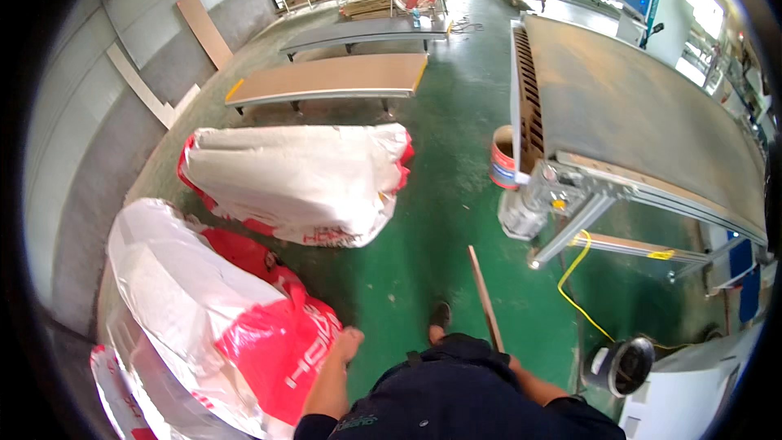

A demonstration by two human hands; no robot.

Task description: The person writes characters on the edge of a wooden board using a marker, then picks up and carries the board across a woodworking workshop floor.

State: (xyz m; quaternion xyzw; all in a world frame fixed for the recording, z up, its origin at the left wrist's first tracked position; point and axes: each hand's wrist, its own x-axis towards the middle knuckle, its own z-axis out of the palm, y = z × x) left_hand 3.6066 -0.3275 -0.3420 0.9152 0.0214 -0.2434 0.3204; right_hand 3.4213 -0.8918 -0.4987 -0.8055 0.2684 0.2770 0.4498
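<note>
A long, narrow wooden strip [484,292] slants forward from beside my right hip. Its near end meets my right hand [516,367], which is closed on it; my torso hides most of those fingers. My left hand [349,345] hangs at my left with the fingers curled in, and nothing shows in it. Close by that hand lies a big white-and-red plastic-wrapped bundle [191,277]. I cannot tell whether the hand touches its red wrapping.
A second wrapped bundle [293,179] lies ahead, before low benches with a brown board [334,80] and a grey one [358,31]. At right stands a metal-framed conveyor table [643,98], with an orange bucket [503,159], yellow cable [580,293] and black bucket [623,365] nearby.
</note>
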